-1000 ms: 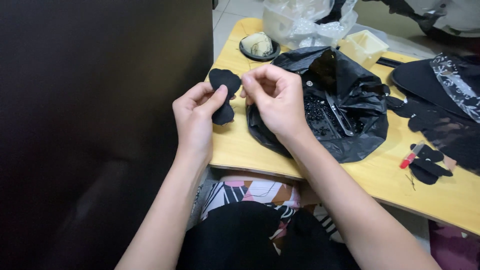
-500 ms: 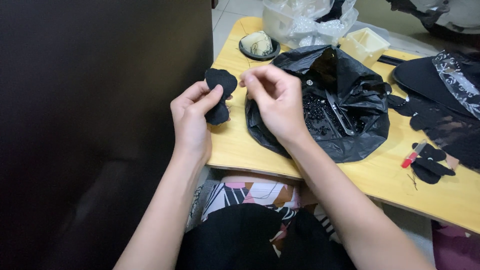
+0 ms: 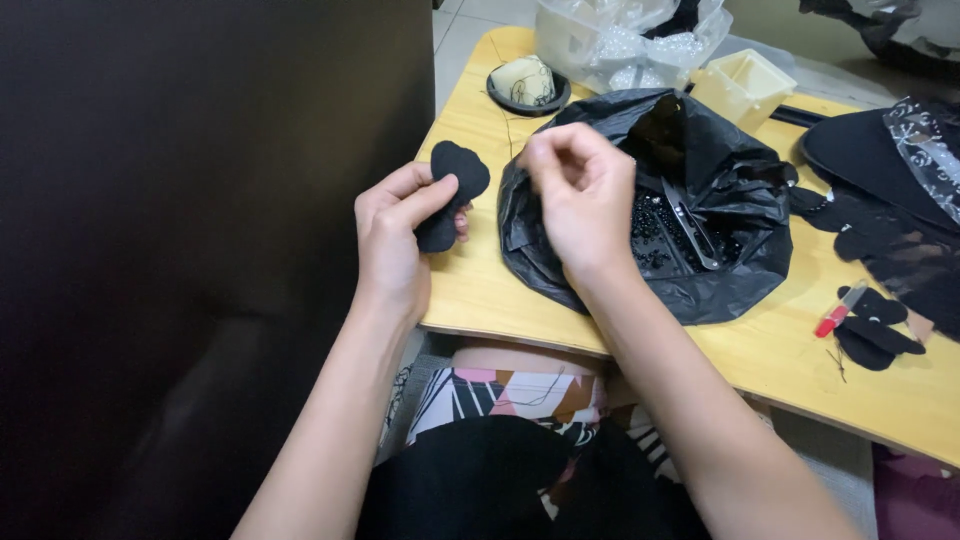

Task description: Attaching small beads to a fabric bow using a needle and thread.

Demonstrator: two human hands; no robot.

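Observation:
My left hand (image 3: 395, 235) pinches a small black felt piece (image 3: 450, 190) with a lobed outline, held upright over the left end of the yellow wooden table (image 3: 500, 290). My right hand (image 3: 580, 195) hovers just right of it with fingertips pinched together; a thin dark thread (image 3: 505, 125) runs up from near them, and whether they grip a needle is too small to tell. Under my right hand lies an open black plastic bag (image 3: 740, 270) holding black beads (image 3: 650, 225) and a metal tool (image 3: 690, 225).
A dark wall fills the left side. At the table's far edge stand a round black dish with a pale lump (image 3: 527, 85), a clear bag (image 3: 630, 35) and a cream box (image 3: 745, 85). Black fabric pieces (image 3: 880, 220) and a red-handled tool (image 3: 838, 312) lie at right.
Both hands have stayed close over the table's left end. My right hand has pulled slightly up and right, away from the felt piece, which my left hand keeps holding.

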